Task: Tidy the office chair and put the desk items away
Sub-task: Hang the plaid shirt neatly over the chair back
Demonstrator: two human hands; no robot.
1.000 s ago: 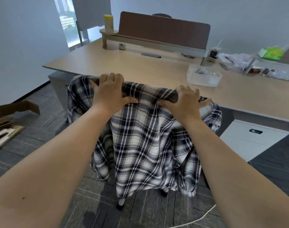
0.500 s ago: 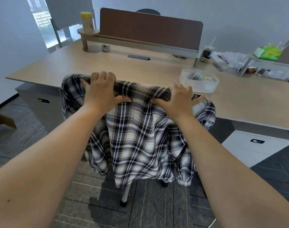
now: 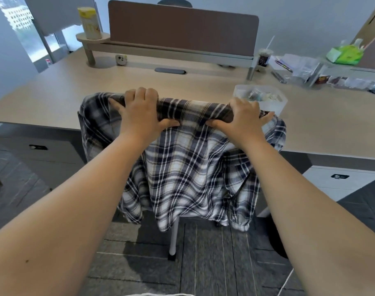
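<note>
A plaid shirt [image 3: 182, 171] in dark blue and white hangs over the back of the office chair [image 3: 174, 238], of which only a white leg shows below the cloth. My left hand [image 3: 140, 113] grips the top of the chair back through the shirt, left of centre. My right hand [image 3: 242, 119] grips the same top edge to the right. The chair stands against the front edge of the beige desk [image 3: 54, 99]. A clear plastic box [image 3: 260, 97] of small items sits on the desk just beyond my right hand.
A brown divider panel [image 3: 182, 26] runs along the desk's back, with a yellow-lidded canister [image 3: 89, 23] on a small shelf at its left. A cup with a straw [image 3: 264, 56], plastic bags and a green packet [image 3: 346, 54] lie at the far right. Drawer units [image 3: 340, 182] stand under the desk.
The chair, with both hands still on its back, has moved to the right along the desk and closer to the clear box. The cardboard on the floor has slid out of view.
</note>
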